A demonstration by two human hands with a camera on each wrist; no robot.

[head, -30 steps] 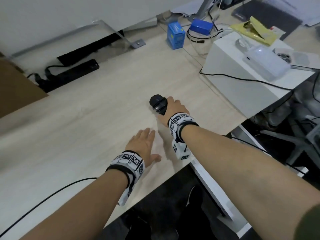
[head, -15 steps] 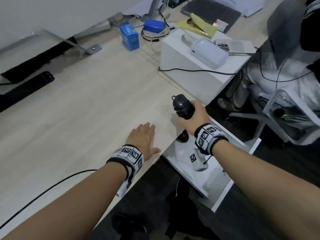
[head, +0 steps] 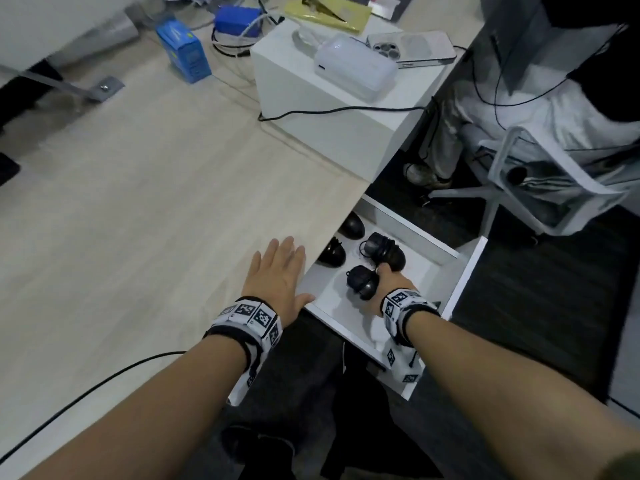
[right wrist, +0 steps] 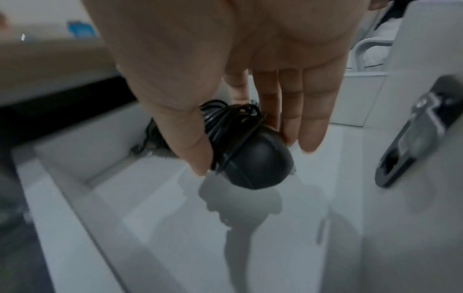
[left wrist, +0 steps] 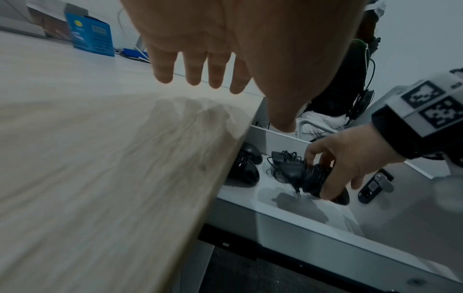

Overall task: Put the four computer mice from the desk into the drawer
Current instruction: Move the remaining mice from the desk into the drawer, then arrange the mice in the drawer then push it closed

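Head view, left to right: left hand [head: 277, 271] flat on desk [head: 138, 209] edge, fingers straight, likely bracing. Right hand [head: 389, 284] pinches cord-wrapped black mouse [head: 360, 282] just above the floor of open drawer [head: 464, 271], low for a soft drop. Three mice [head: 382, 251] already inside; looks like the last one.

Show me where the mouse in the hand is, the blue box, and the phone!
mouse [right wrist: 260, 166], right wrist view, on its rounded black back.
blue box [head: 183, 51], head view, on its top face.
phone [head: 412, 46], head view, on its pale back.
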